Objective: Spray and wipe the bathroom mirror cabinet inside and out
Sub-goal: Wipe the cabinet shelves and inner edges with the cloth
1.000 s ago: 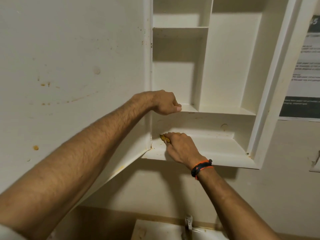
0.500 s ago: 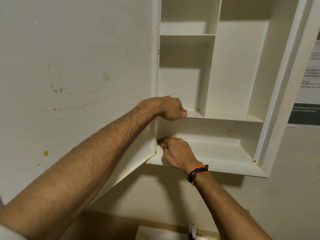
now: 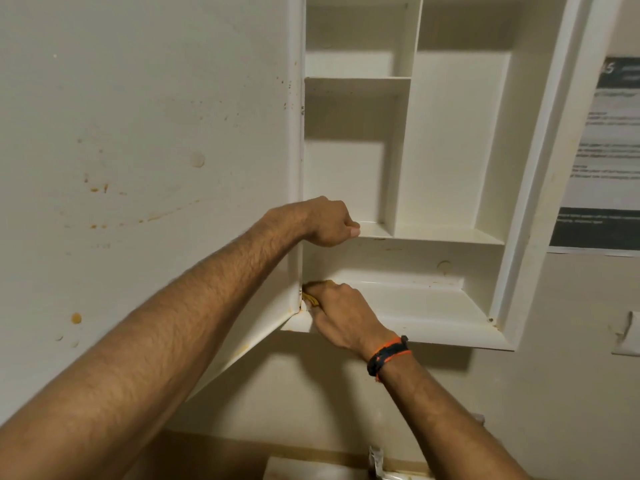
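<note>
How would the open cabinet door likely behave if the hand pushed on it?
The cabinet door looks like a flat rigid panel, so it probably stays stiff. Hinged along the cabinet's left edge, it would likely swing rather than slide. Standing wide open, it seems free to move.

Under my right hand (image 3: 341, 315) is the cabinet's white bottom shelf (image 3: 426, 306), where a yellow cloth (image 3: 311, 299) lies in its left corner beneath my fingers. Above it, my left hand (image 3: 330, 221) grips the middle shelf (image 3: 446, 235) edge.
</note>
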